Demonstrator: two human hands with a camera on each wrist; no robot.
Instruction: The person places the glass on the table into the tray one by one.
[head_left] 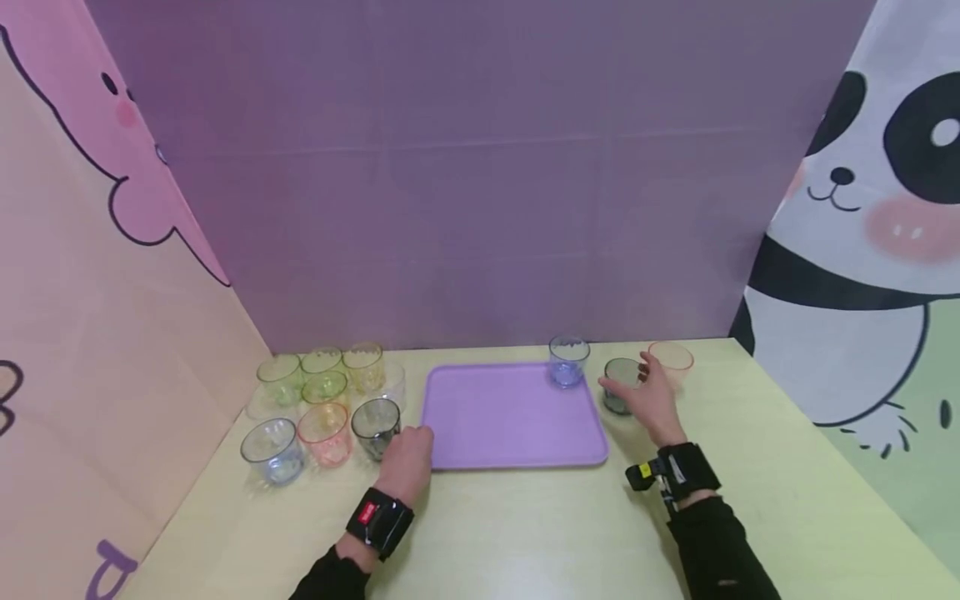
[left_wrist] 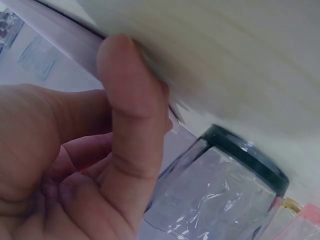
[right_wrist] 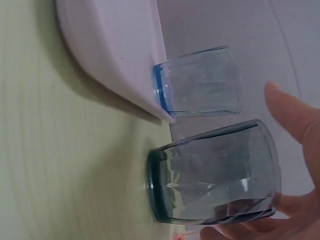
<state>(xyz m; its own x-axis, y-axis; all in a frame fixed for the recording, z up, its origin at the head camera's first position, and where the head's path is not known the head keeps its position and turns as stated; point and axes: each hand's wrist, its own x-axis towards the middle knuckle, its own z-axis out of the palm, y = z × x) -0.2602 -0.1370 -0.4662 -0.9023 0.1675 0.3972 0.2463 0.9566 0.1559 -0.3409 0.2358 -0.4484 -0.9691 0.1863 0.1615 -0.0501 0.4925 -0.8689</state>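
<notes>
Your right hand point(head_left: 651, 398) cupped, fingers open, a grey cup point(head_left: 621, 385) just right of the purple tray point(head_left: 510, 417); your left hand point(head_left: 406, 459) rested loosely curled beside another grey cup point(head_left: 376, 427). One blue cup point(head_left: 567, 362) sat aboard; the rest waited.

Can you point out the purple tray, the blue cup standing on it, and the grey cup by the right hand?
purple tray point(head_left: 495, 421), head view, bare floor.
blue cup point(head_left: 567, 362), head view, side wall.
grey cup point(head_left: 618, 385), head view, side wall.
</notes>
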